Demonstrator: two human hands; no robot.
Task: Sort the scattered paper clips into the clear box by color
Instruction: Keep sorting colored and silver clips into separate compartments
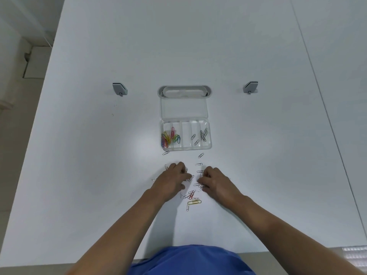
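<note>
Part-sorted, the clear box [185,133] held colored clips [169,137] at its left end and silver ones [203,134] at its right, while both curled hands, left hand [172,180] and right hand [214,181], picked among scattered paper clips [192,195] on the worktop [99,155], whether gripping any I couldn't tell.

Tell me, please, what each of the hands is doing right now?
Left hand: fingers curled on the scattered silver paper clips; any grip cannot be told.
Right hand: the same.

box [185,147] behind loose clips [193,198] | clips on table [99,175]
</note>
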